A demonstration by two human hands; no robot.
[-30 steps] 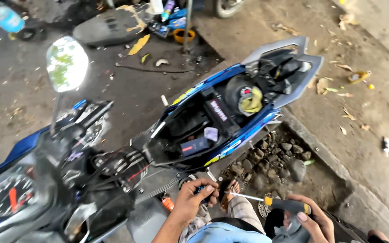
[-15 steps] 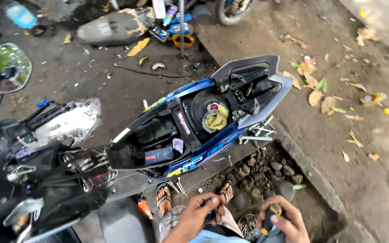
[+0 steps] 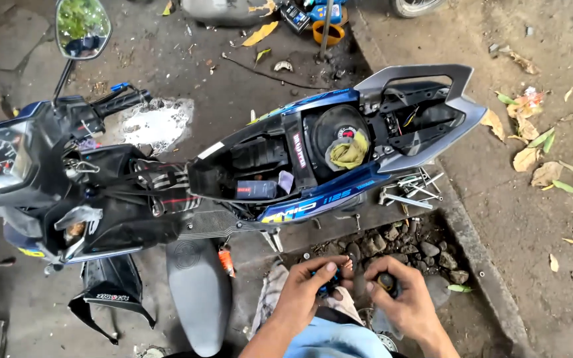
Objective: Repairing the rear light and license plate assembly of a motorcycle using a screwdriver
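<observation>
Left hand (image 3: 313,286) around small blue part (image 3: 330,284), right hand (image 3: 399,299) beside.

Both forearms are bare, with no sleeve showing down to the lower edge of the view. The left hand (image 3: 310,292) and the right hand (image 3: 406,301) wear no gloves, and no ring, watch or band shows on either wrist. Between the forearms lies a patch of light blue cloth (image 3: 336,341), smooth and plain. Above it sits a narrow dark strip.
</observation>
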